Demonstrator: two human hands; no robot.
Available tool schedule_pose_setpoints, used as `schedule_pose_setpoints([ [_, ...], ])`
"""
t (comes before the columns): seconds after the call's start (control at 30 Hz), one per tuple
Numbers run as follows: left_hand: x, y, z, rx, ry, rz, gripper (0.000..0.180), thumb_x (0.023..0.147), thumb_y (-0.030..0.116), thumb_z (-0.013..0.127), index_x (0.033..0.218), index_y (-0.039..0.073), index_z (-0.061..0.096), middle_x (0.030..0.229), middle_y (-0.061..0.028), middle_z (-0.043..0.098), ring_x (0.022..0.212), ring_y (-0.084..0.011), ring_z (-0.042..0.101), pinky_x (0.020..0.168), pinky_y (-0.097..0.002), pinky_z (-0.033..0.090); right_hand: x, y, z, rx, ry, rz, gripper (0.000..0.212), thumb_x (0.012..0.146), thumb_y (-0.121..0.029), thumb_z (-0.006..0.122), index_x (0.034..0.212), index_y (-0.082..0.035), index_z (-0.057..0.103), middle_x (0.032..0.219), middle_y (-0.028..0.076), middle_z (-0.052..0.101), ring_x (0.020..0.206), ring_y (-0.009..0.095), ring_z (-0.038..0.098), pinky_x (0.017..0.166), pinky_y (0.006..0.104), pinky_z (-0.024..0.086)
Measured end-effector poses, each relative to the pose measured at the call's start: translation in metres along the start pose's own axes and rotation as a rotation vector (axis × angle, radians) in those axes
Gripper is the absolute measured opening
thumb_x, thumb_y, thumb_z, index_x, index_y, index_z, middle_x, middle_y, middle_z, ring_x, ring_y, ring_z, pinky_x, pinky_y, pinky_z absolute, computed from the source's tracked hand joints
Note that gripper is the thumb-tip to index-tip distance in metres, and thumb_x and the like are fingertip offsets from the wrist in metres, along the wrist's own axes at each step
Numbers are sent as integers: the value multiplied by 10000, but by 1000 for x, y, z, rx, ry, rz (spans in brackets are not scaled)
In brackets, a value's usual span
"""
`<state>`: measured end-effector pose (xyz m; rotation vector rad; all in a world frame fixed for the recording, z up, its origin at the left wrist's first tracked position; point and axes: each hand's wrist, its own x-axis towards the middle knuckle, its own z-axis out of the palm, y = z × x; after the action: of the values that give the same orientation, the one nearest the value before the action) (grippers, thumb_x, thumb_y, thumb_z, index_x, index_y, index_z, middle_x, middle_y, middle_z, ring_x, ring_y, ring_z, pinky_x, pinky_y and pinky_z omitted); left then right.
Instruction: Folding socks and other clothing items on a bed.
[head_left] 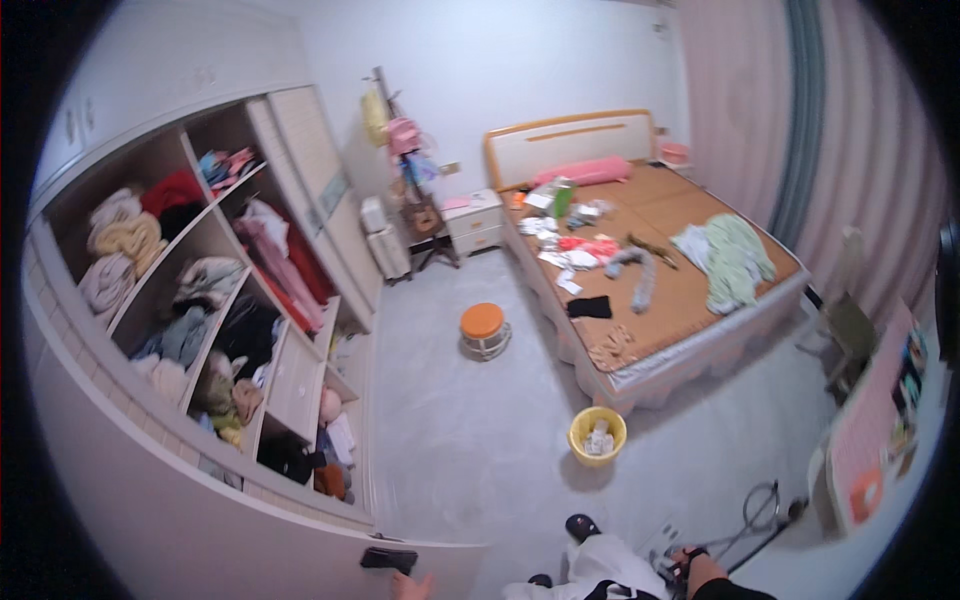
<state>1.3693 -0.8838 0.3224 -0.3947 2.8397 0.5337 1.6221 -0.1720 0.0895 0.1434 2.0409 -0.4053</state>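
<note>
My left hand (411,587) is low in the picture with its fingers apart, and nothing shows in it. Just above its fingertips is a black, flat, oblong object (388,558) against the pale panel (250,525); whether they touch, I cannot tell. My right hand (686,555), below a dark wristband, closes around something small and greyish, too blurred to name. Beside that hand a dark pole (765,533) slants up to the right, near a looped grey hose (757,507).
Left stands an open wardrobe (290,385) full of clothes. An orange-topped stool (484,326) and a yellow bin (597,437) stand on the grey floor. The bed (690,330) holds scattered papers and cloths. A chair (848,335) and a cluttered pink-topped table (862,440) are at right.
</note>
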Motion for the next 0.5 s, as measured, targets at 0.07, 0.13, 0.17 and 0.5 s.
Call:
schedule_pose_setpoints([
  [0.07,-36,33,-40,-2,75,-227,576,775,339,633,1191,-41,512,1201,-242,535,1086,-411,512,902,-460,422,37,-27,-84,553,137,278,449,794,-434,549,1027,-61,642,1075,180,624,1003,332,583,828,410,468],
  [0.13,-44,70,-66,-6,122,-376,560,788,312,618,1216,-29,498,1225,-241,519,1115,-411,493,922,-467,405,31,-54,-177,277,333,170,330,769,-361,540,847,-85,702,853,140,678,863,309,636,814,389,483],
  [0.17,-46,85,-72,87,113,-411,625,763,406,638,1176,-39,491,1184,-222,531,1104,-369,499,950,-459,375,37,-53,-217,376,322,75,303,756,-321,553,856,-77,701,884,153,671,877,323,629,821,404,483],
  [0.5,-76,122,-65,-87,53,-535,901,654,637,631,1197,-60,454,1254,-240,449,1243,-362,323,1067,-475,143,96,-188,-407,144,471,-171,302,741,-305,543,883,-82,688,904,176,668,895,309,634,793,378,496],
])
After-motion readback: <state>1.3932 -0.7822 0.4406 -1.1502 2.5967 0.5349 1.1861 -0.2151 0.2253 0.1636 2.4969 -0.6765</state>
